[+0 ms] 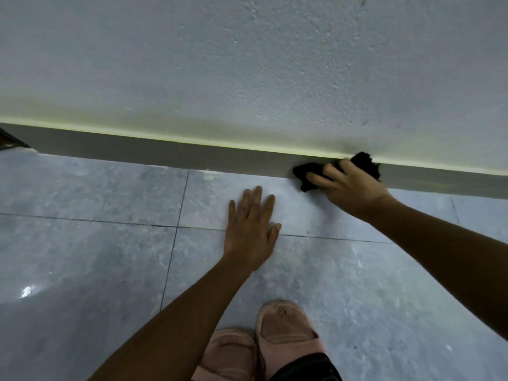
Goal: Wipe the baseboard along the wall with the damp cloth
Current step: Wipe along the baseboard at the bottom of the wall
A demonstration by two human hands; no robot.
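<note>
**A:** Where is the cloth, and who has it?

**B:** The right hand presses a black cloth flat against the grey baseboard, fingers spread over it and curled lightly to pin it there. One corner of the cloth pokes up past the baseboard's top edge onto the textured wall.

**A:** And the other hand?

**B:** The left hand lies palm down on the tiled floor, fingers released and spread, holding nothing. It looks like a brace.

**A:** How should the cloth handle?

**B:** Probably soft, light and limp, so it bunches; a broad palm keeps it flat.

**A:** Room to move?

**B:** Baseboard runs bare both ways. A dark object sits at far left. Pink slippers stand well back.
</note>
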